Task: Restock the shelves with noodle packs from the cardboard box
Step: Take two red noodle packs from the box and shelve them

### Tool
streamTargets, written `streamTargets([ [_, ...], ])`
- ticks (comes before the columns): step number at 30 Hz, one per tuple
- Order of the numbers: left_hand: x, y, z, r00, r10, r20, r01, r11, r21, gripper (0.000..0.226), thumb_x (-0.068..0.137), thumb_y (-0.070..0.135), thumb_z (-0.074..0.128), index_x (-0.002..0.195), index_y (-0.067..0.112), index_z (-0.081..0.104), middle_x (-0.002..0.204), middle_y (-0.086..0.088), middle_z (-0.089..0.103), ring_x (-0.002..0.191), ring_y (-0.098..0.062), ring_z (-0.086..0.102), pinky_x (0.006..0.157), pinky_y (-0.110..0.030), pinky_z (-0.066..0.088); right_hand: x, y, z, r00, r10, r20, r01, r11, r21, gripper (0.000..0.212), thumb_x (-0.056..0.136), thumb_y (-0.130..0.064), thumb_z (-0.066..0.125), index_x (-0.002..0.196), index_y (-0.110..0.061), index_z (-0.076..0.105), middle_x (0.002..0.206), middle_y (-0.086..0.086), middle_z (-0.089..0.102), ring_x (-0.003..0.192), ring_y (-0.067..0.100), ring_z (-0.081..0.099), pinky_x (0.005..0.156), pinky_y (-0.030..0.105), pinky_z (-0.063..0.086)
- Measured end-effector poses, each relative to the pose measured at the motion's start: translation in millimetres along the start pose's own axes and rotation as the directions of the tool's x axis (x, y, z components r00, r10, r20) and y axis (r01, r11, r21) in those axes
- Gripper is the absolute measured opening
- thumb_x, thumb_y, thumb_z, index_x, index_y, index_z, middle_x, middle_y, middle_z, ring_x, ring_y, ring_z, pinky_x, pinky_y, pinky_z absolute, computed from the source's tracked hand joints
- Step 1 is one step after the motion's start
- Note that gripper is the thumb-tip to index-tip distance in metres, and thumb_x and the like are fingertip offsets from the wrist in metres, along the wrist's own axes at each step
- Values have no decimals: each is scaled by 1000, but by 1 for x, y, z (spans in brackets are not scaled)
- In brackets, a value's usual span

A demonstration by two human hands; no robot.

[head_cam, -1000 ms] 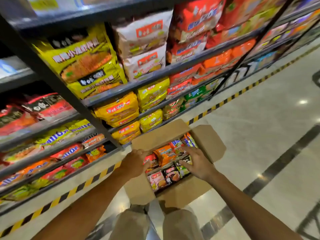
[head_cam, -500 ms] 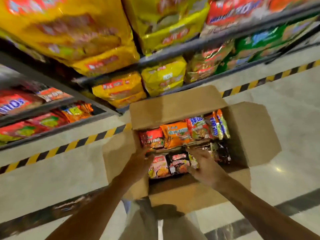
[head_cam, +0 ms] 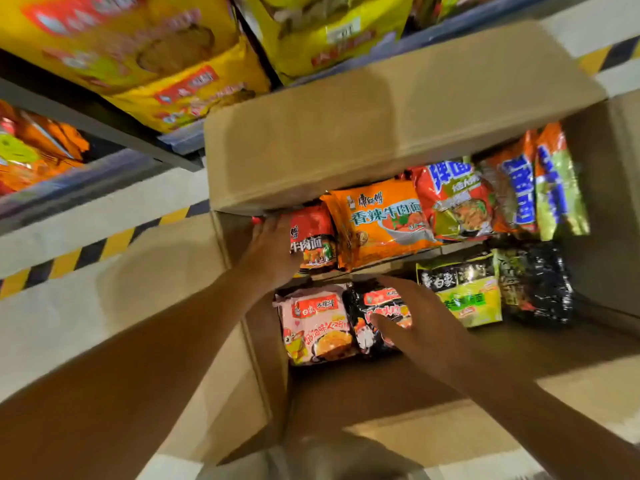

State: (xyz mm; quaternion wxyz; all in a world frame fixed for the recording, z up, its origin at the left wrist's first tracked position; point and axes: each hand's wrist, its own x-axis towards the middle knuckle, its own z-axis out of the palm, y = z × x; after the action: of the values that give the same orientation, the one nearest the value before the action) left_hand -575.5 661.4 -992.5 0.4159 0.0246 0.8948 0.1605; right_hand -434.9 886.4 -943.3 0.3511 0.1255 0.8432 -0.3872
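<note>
I judge restocking barely begun: the cardboard box (head_cam: pixel 381 109) at 12 o'clock looks full. My left hand (head_cam: pixel 273 251) lies flat on a red pack (head_cam: pixel 313 244); my right hand (head_cam: pixel 415 323), fingers spread, covers a black pack (head_cam: pixel 374 306), nothing gripped.

Noodle packs (head_cam: pixel 384 220) in cardboard box (head_cam: pixel 381 109) before shelves (head_cam: pixel 104 133).

We count one open cardboard box (head_cam: pixel 381 109) and two hands inside it. Noodle packs visible in the box: far row five, near row four, nine total. Shelf packs too blurred to count.
</note>
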Motion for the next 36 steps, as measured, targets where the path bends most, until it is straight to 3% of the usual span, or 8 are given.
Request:
streamTargets([
  [5, 48, -7, 19, 999, -32, 4, 32, 995, 92, 90, 82, 17, 76, 152, 9, 20, 150, -15, 30, 140, -34, 26, 114, -39, 28, 21, 29, 26, 1000, 20, -8, -20, 997, 79, 60, 94, -43, 61, 147, -40, 34, 144, -23, 39, 136, -2, 27, 102, 17, 25],
  [10, 64, -21, 38, 980, -172, 96, 115, 896, 428, 126, 75, 56, 76, 155, 5, -8, 162, -13, 6, 150, -34, 5, 122, -44, 10, 21, 46, 48, 998, 61, -14, -59, 992, 108, 60, 93, -46, 61, 147, -42, 35, 148, -20, 39, 136, -4, 29, 102, 17, 27],
  [15, 52, -16, 25, 989, -134, 64, 72, 811, 580, 108, 77, 60, 72, 150, 3, 18, 154, -23, 22, 146, -39, 9, 120, -46, 9, 14, 47, 52, 998, 70, 4, -70, 992, 105, 59, 92, -44, 62, 145, -44, 37, 143, -21, 43, 131, -4, 34, 99, 17, 31],
  [18, 38, -14, 14, 996, -29, 79, -22, 816, 577, 75, 81, 49, 72, 142, 16, 44, 144, -14, 40, 142, -34, 20, 118, -43, 17, 8, 39, 50, 998, 51, 34, -53, 997, 62, 60, 92, -48, 60, 146, -46, 34, 144, -21, 42, 117, -23, 33, 92, 4, 28],
  [23, -10, 7, -14, 995, 58, 76, -87, 876, 475, 60, 84, 42, 67, 135, 25, 42, 128, -3, 58, 118, -28, 58, 90, -39, 49, 5, 9, 30, 999, 30, 24, -31, 999, 41, 59, 93, -47, 60, 147, -41, 37, 145, -19, 42, 134, -6, 32, 103, 12, 31],
  [29, -68, 0, -71, 989, 145, 31, -148, 966, 211, 48, 80, 53, 68, 120, 31, 54, 114, 7, 68, 101, -18, 67, 75, -31, 52, 15, -39, 6, 998, 11, 64, -14, 999, 49, 59, 96, -43, 57, 150, -37, 32, 151, -14, 37, 140, 3, 29, 108, 18, 26],
  [33, -96, -26, -116, 989, 131, 62, -123, 986, -112, 71, 70, 70, 70, 133, 47, 44, 115, 24, 63, 99, -1, 65, 78, -24, 57, 34, -64, 13, 984, 85, 158, -116, 974, 195, 62, 91, -51, 61, 147, -44, 34, 151, -12, 39, 140, 9, 34, 112, 29, 32],
  [36, -108, -43, -144, 995, 98, -15, -99, 980, -174, 64, 71, 53, 81, 126, 48, 50, 100, 30, 65, 89, 14, 63, 67, -8, 50, 55, -80, 33, 965, 173, 198, -224, 935, 275, 67, 89, -41, 69, 147, -37, 35, 147, -5, 43, 135, 16, 43, 106, 31, 44],
])
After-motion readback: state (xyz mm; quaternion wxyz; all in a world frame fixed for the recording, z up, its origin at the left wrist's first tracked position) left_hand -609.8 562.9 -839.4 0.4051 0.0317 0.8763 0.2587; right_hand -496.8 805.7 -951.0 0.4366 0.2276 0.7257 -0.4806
